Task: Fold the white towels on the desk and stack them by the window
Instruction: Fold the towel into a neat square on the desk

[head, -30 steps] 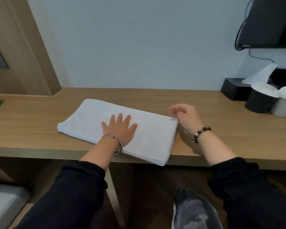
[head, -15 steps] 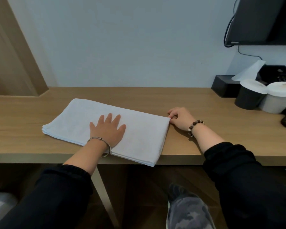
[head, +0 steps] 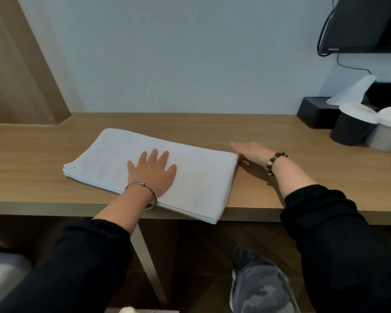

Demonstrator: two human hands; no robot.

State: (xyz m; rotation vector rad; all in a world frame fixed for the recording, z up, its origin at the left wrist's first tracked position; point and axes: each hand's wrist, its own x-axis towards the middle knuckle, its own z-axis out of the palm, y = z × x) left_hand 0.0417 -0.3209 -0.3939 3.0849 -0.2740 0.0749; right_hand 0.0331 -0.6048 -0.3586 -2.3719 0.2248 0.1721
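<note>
Here, the left hand (head: 152,171) is laid flat on the folded towel (head: 201,175), palm down, with fingers straight and spread; nothing is gripped by it. A thin metal bangle (head: 142,193) is worn at its wrist, and the forearm behind it is covered by a black sleeve (head: 84,256).

The towel is white and folded into a long rectangle of several layers. It is spread out to both sides of the left hand, lying at a slant on the desk (head: 32,154), and its near right corner is seen to overhang the front edge just right of that wrist.

The right hand (head: 250,151) is held open as well, fingers straight and together, and is set down on the desk at the towel's right end, against its far corner. No fold or edge is pinched by it. A bracelet (head: 277,160) of dark and pale beads is worn at its wrist.

Well to the right of the right hand, near the wall (head: 190,53), a black box (head: 314,111) is placed with a white tissue (head: 350,92) standing out above it. Just in front of the box a black cup (head: 350,129) and a white cup (head: 386,134) are set side by side, touching, each capped in white. Above them a dark screen (head: 366,23) is mounted, with a cable (head: 348,65) trailing below it.

Below the desk, under the right forearm, a leg (head: 262,288) in grey patterned cloth is seen.
</note>
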